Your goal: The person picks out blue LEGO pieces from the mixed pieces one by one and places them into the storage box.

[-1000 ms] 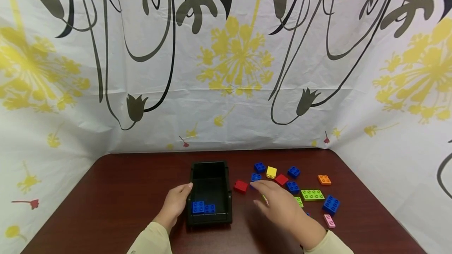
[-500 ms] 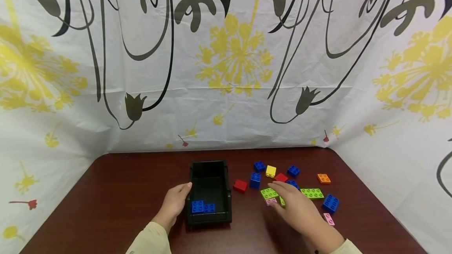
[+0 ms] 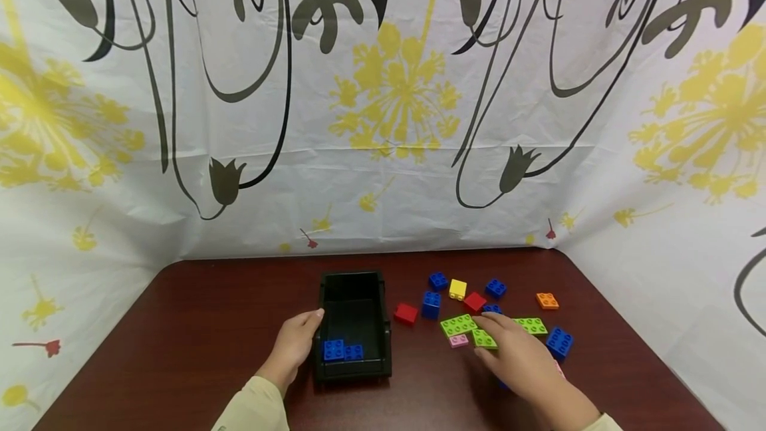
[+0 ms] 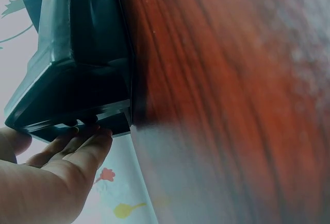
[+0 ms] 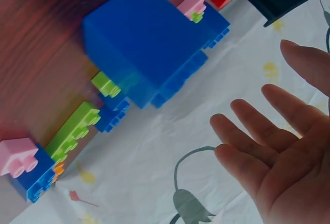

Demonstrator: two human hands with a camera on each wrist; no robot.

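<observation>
My left hand grips the left side of a black plastic bin, thumb at its rim. In the left wrist view, the fingers of that hand press the bin's outer wall. Two blue toy bricks lie inside at the near end. My right hand hovers above the scattered bricks, holding nothing, its fingers extended in the right wrist view. Nearest to it are lime bricks and a small pink brick. A blue brick looms large in the right wrist view. The right hand partly covers several bricks.
Farther back lie blue bricks, a yellow brick and red bricks. An orange brick and a large blue brick sit at the right. Patterned cloth surrounds the dark wooden table.
My right hand has moved rightward over the bricks, away from the bin, uncovering the lime and pink bricks and an upright blue one. The left hand has stayed on the bin.
</observation>
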